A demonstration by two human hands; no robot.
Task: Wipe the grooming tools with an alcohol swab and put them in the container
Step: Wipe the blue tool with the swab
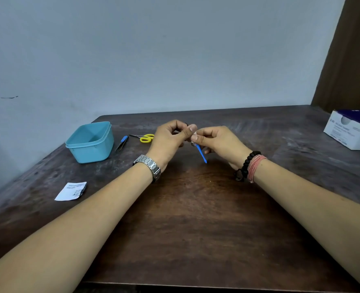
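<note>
Head view: right hand (218,142) pinches a thin blue-handled tool (201,153) near its top, a bit of white swab (194,136) showing at the fingertips. Left hand (170,138) curls in at the upper end; what it grips is hidden. Tool sits above mid-table (196,208), long axis steep, blue tip pointing down toward the person. Looks light, stiff, slippery when wet; hold mid-handle. Teal container (90,142) sits well left, scissors (144,138) and tweezers (122,142) beside it.

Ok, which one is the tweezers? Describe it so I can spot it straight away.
Find the light blue container at the table's far left. Just to its right lies a slim dark tool with a blue grip, the tweezers. Further right, the scissors have yellow loop handles; the tweezers have no loops and taper to a point.
</note>
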